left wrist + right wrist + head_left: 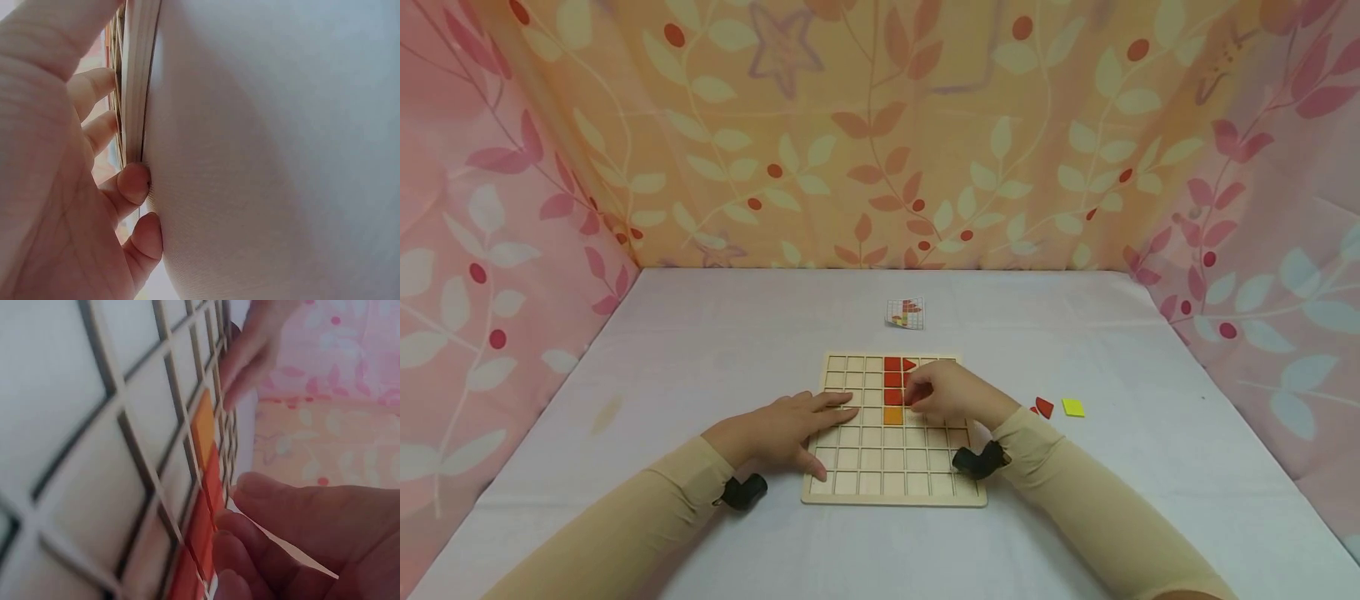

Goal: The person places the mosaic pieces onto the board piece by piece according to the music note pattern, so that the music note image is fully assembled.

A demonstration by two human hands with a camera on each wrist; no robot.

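A wooden grid board [895, 500] lies on the white cloth with several red tiles [892, 364] and an orange tile [892, 415] in its cells. My left hand [786, 427] rests on the board's left side, fingers spread and extended over the cells, thumb near the lower left corner. In the left wrist view the fingers [134, 182] lie at the board's edge [139, 81]. My right hand [951, 390] has curled fingers pinching a red tile [200, 528] at the board's surface, right of the red column. The fingertips partly cover that tile.
To the right of the board lie a red piece [1044, 407], a smaller red piece partly behind the sleeve, and a yellow square tile [1073, 407]. A small printed pattern card [906, 313] sits beyond the board. Patterned curtains [880, 133] enclose the back and sides.
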